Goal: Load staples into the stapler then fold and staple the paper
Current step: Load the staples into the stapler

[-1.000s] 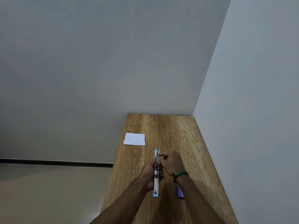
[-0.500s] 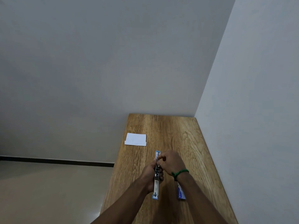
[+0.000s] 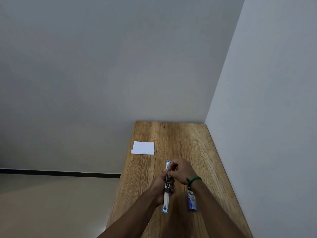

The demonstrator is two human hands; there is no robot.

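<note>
A blue and metal stapler lies swung fully open in a long line over the wooden table. My left hand grips its middle from the left. My right hand, with a green band on the wrist, pinches something small at the stapler's far half; whether it is a strip of staples I cannot tell. A folded white paper rests flat near the table's left edge, beyond both hands. A small blue and white staple box sits on the table under my right forearm.
The table is narrow and runs away from me into a corner. A grey wall stands along its right side and another at its far end. The table's left edge drops to a beige floor.
My right hand's fingers have shifted slightly along the stapler's far half. The left hand keeps the same grip. The view has drifted a little.
</note>
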